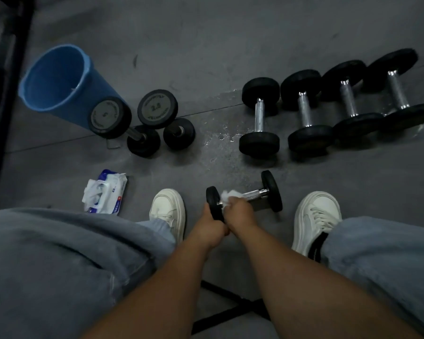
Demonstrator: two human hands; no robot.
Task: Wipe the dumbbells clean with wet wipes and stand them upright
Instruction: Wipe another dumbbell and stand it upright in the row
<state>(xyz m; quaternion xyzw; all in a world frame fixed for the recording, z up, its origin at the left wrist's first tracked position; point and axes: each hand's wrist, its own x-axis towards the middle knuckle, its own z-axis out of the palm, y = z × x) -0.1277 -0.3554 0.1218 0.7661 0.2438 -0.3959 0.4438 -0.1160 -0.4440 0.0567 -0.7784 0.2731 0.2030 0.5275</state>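
Dumbbell (257, 193), lower centre of frame: near head gripped in left hand (212, 225), right hand (239, 211) clutching wet wipe (227, 195) against handle.

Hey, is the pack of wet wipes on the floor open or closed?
Open: white wipes bulge out of the top of the wet wipes pack lying beside the left shoe.

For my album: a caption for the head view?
Left hand grips a dumbbell; right hand wipes its handle with a wipe.

7 dumbbells (259, 116), 1 bucket (56, 79), 1 wipe pack (105, 192)
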